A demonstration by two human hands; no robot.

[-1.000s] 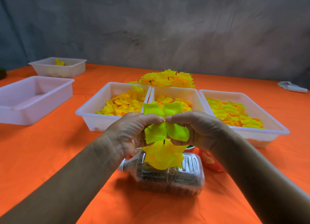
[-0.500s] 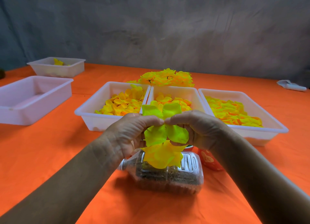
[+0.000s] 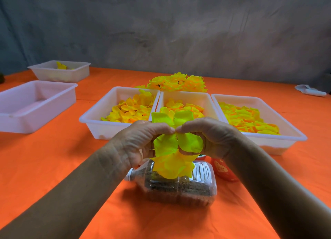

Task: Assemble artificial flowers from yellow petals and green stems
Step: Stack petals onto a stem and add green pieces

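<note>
While both hands meet over the worktop, the scene reads as follows.

Step in hand: seating a layer of petals on the half-built flower [image 3: 174,145]; this is a judgement from the pose.
Doing it well: press evenly at the centre with both fingertips, keep the petal layer flat and square to the stem, and let the petals fan out rather than crumple. The stem itself is hidden behind the petals, so alignment must be felt, not seen.
Left hand [image 3: 141,142]: fingers curled, pinching the petals at the centre from the left, knuckles up, forearm coming in from the lower left.
Right hand [image 3: 211,136]: fingers curled likewise, pinching from the right, its fingertips touching those of the left hand.
Flower position: held between the two hands, above a clear plastic bottle [image 3: 179,185] lying on its side with dark granular fill.
Petal supply: three white trays side by side beyond the hands, left [image 3: 100,113], middle [image 3: 204,100] and right [image 3: 290,131], each holding loose yellow-orange petals.
Finished flowers [image 3: 177,82]: piled just behind the trays.
Worktop [image 3: 53,158]: covered in orange cloth; two more white trays [image 3: 35,102] sit far left.
Red object [image 3: 223,170]: partly hidden under the right wrist; cannot tell what it is.
</note>
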